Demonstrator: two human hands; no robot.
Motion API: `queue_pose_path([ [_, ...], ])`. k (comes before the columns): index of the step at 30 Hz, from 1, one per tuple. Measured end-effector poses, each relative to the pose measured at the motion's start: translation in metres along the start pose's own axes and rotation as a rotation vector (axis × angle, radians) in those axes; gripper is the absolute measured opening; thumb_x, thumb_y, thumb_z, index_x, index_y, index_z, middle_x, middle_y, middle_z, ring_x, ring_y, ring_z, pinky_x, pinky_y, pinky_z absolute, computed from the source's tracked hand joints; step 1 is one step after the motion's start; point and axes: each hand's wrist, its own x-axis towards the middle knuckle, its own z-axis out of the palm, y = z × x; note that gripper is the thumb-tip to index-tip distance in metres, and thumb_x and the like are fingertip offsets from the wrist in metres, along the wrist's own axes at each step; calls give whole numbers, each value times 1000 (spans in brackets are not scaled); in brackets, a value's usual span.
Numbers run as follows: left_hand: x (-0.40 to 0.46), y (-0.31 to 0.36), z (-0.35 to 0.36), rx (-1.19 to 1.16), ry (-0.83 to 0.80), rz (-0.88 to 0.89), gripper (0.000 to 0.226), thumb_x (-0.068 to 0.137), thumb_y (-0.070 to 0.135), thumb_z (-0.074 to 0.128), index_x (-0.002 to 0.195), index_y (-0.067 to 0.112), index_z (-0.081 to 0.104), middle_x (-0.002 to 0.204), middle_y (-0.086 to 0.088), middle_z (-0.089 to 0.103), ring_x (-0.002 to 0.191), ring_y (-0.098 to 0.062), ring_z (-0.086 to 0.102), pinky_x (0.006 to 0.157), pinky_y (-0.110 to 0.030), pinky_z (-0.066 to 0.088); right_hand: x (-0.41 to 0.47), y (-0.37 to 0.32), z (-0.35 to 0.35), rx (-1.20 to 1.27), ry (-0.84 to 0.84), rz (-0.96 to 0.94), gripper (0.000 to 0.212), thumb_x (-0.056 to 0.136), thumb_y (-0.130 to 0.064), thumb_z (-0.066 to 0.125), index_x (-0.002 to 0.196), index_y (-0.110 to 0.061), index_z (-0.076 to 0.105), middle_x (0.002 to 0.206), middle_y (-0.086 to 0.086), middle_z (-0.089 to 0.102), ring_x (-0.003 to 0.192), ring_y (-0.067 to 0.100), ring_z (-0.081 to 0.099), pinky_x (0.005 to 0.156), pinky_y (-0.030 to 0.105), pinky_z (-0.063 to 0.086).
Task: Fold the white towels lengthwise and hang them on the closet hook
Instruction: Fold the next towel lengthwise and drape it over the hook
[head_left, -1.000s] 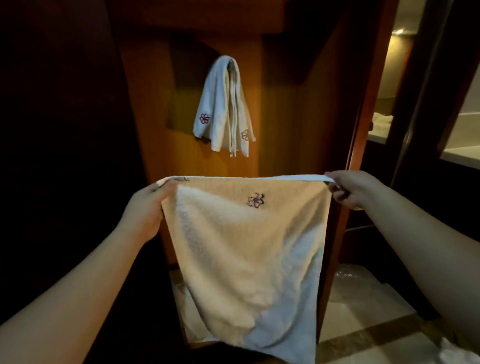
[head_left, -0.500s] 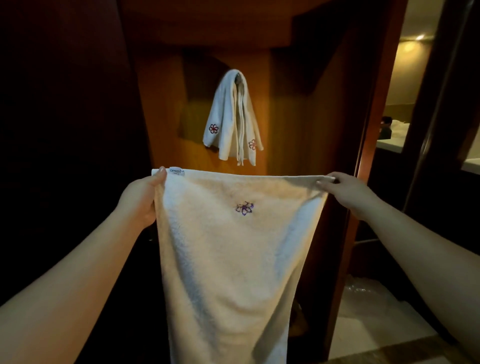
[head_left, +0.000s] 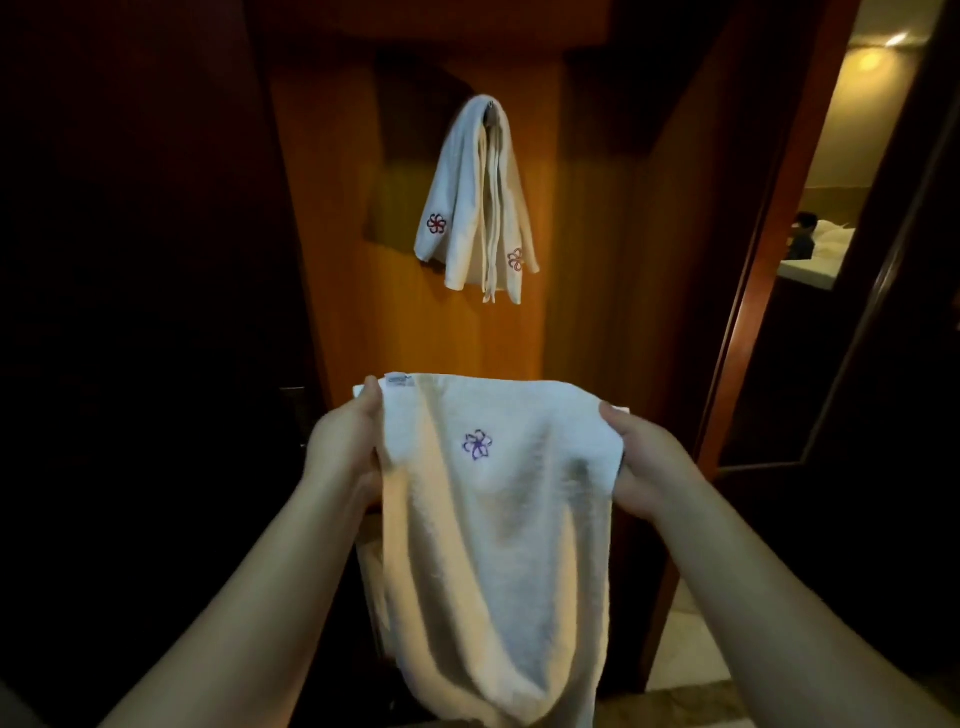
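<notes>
- The white towel (head_left: 498, 519) hangs in front of the closet panel, below the hook (head_left: 488, 106) and well apart from it; its purple flower emblem faces the camera, its lower end drops out of view
- The left hand (head_left: 345, 449) grips the towel's top left edge, thumb on the front and fingers hidden behind the cloth; the right hand (head_left: 631, 457) grips the top right edge the same way — both closed on fabric, neither loose
- Risk: the top edge sags between the hands, so the halves may meet crooked and the lengthwise fold come out uneven; slack cloth bunching in the middle would cause it
- Risk: a corner could slip from either thumb as the edges come together, since only the rim is pinched; the towel would drop towards the floor below the hook
- Risk: the hook already carries the hung towels (head_left: 475, 208), thick with layers; another fold laid over them may slide off or drag one down
- Against the frame half a second earlier: the hands stand much closer together and lower beneath the hook; the top edge — taut and straight then — now curves and bulges forward; the hung towels look unchanged
</notes>
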Motion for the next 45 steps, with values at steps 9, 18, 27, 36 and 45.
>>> queue_pose_path([
  [9, -81, -62, 29, 149, -110, 121, 38, 95, 52, 55, 104, 22, 77, 99, -7, 77, 96, -23, 74, 91, -48, 55, -64, 61, 46, -380, 49, -358, 24, 105, -37, 50, 109, -28, 71, 106, -3, 76, 103, 16, 71, 97, 43, 55],
  [18, -103, -72, 36, 284, -276, 183, 32, 93, 58, 50, 101, 40, 76, 103, 3, 77, 100, -17, 73, 96, -51, 53, -61, 66, 38, -356, 31, -414, 25, 105, -39, 46, 119, -33, 66, 114, -4, 74, 106, 15, 71, 92, 39, 58],
  [27, -114, -75, 43, 275, -458, 135, 70, 86, 72, 36, 133, 26, 61, 120, 5, 72, 116, -5, 64, 96, -31, 49, -69, 74, 36, -564, -199, -485, 29, 97, -60, 40, 124, -66, 49, 112, -50, 55, 112, -22, 52, 79, -1, 44],
  [36, -123, -65, 37, 316, -604, 54, 80, 79, 65, 29, 137, 17, 57, 99, 30, 70, 95, 25, 57, 73, 0, 45, -60, 69, 15, -707, -236, -563, 60, 96, -6, 57, 133, -52, 46, 120, -47, 54, 117, -21, 48, 85, -4, 38],
  [45, -106, -59, 23, 695, -387, 480, 36, 95, 65, 38, 119, 47, 59, 123, 35, 50, 115, 24, 37, 88, -4, 38, -45, 45, 10, -836, -180, -602, 29, 103, -34, 53, 118, -57, 60, 110, -45, 61, 108, -17, 58, 82, 1, 44],
])
